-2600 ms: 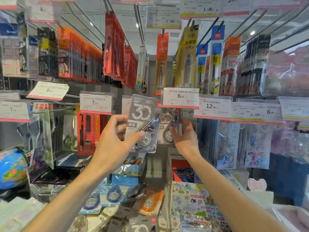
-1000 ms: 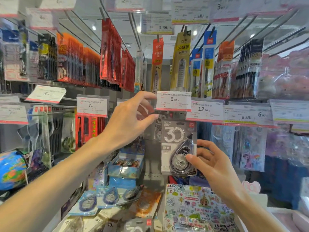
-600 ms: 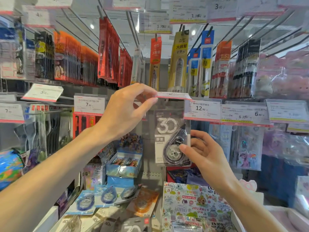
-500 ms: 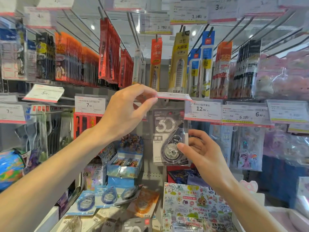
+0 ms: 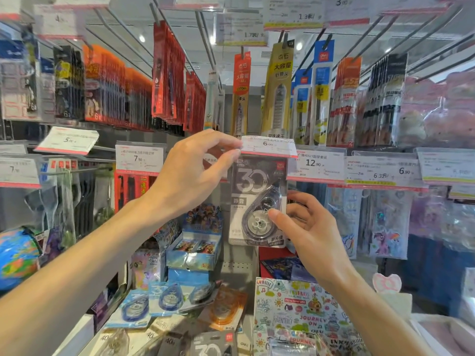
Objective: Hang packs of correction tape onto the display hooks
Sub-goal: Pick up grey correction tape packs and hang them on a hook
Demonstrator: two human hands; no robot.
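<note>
Shelf-side, left hand [image 5: 190, 176] still pinches price tag [image 5: 267, 146] (lifted); right hand [image 5: 305, 227] keeps gripping pack [image 5: 257, 201].

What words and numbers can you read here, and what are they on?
"30": grey correction tape pack
"6.00": flipped-up price tag
"12.90": price tag to its right
"7.90": price tag to its left
"JOURNEY ON": sticker book
The small print is too blurred to read.

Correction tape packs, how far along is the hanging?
In hand: the left hand lifts the 6.00 price tag while the right hand holds a grey pack under it; whether it's hooked is hidden. Left: loose packs on the shelf below.
</note>
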